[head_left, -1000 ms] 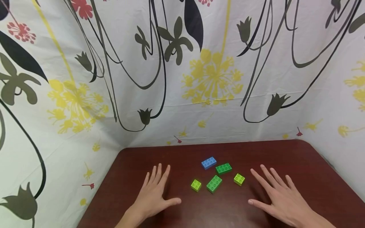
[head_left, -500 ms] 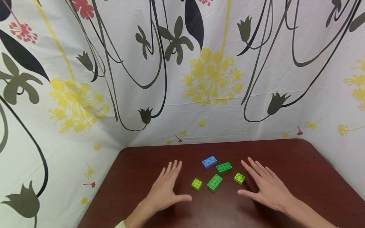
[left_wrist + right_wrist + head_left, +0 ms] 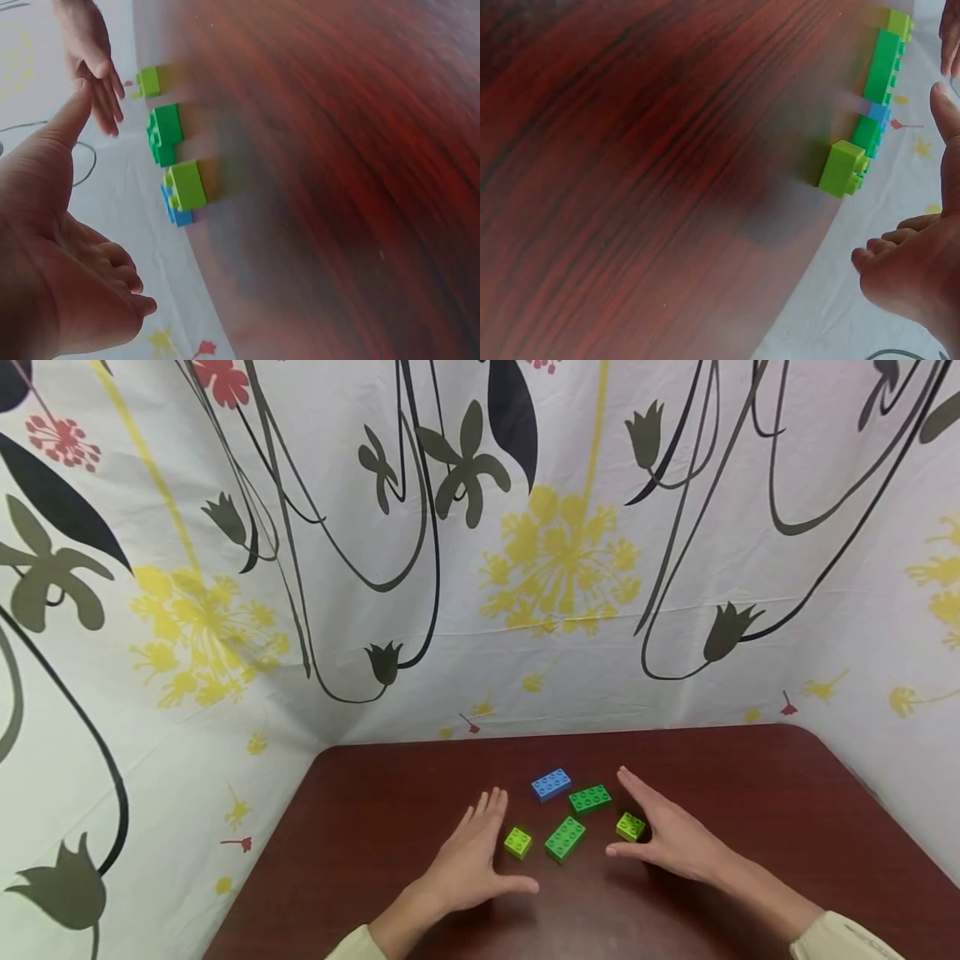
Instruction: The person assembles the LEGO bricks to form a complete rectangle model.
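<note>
Several toy building bricks lie apart on the dark red table. In the head view my left hand (image 3: pixel 468 860), fingers extended and thumb spread, hovers just left of a small lime brick (image 3: pixel 517 842). My right hand (image 3: pixel 675 835) stands beside another small lime brick (image 3: pixel 630 827), which sits between its thumb and fingers without visible contact. Between the hands lie a light green brick (image 3: pixel 565 839), a darker green brick (image 3: pixel 589 798) and, farthest back, a blue brick (image 3: pixel 551 785). Both wrist views show the hands raised beside the bricks, holding nothing.
The wooden table (image 3: pixel 360 827) has rounded far corners. A white cloth (image 3: pixel 465 602) printed with flowers and stems hangs behind it and along both sides. Pale sleeves (image 3: pixel 843 935) cover my forearms.
Both hands have moved inward toward the bricks, the left going right and the right going left. The fingers of my right hand have drawn together. The bricks stay where they were.
</note>
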A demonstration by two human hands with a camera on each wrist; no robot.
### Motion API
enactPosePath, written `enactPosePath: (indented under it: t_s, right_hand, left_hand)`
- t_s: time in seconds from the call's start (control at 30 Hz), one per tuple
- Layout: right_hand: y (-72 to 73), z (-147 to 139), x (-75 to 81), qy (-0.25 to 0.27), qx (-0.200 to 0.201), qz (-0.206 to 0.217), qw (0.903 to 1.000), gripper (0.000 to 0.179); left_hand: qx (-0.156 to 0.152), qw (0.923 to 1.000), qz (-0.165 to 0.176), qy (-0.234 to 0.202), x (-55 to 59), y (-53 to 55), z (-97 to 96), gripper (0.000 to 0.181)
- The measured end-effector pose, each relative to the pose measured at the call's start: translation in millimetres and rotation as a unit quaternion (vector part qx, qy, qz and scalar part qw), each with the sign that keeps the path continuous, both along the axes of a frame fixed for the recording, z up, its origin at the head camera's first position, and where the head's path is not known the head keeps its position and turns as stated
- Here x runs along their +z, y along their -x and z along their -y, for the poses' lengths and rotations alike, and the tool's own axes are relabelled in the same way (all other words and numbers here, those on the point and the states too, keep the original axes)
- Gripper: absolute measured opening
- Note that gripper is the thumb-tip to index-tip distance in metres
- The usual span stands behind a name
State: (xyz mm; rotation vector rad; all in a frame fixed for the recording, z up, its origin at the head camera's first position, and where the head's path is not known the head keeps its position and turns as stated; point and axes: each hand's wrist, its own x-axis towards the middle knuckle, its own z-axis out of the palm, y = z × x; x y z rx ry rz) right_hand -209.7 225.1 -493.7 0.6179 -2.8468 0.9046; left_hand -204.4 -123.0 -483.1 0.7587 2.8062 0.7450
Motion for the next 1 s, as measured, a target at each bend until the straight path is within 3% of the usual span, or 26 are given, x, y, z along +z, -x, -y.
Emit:
enactPosePath:
  t_s: [0.23, 0.53, 0.73, 1.0]
  right_hand:
    - [14.6, 3.5, -4.1, 0.022, 0.032, 0.018, 0.9991, 0.106]
    - [34.6, 5.2, -3.4, 0.026, 0.050, 0.029, 0.9980, 0.087]
    - [44.0, 7.4, -4.8, 0.038, 0.058, 0.032, 0.9971, 0.073]
    - [49.5, 12.8, -7.9, 0.035, 0.053, 0.019, 0.9978, 0.058]
  left_hand:
    - [-0.014, 0.9998, 0.004, 0.010, -6.8, 3.7, -22.5, 0.127]
    - [-0.017, 0.9997, -0.001, 0.020, -14.8, 6.4, -46.6, 0.110]
    - [0.011, 0.9999, 0.004, 0.006, -15.6, 6.1, -59.5, 0.096]
    - [0.004, 0.9992, -0.041, 0.007, -19.0, 8.5, -68.2, 0.078]
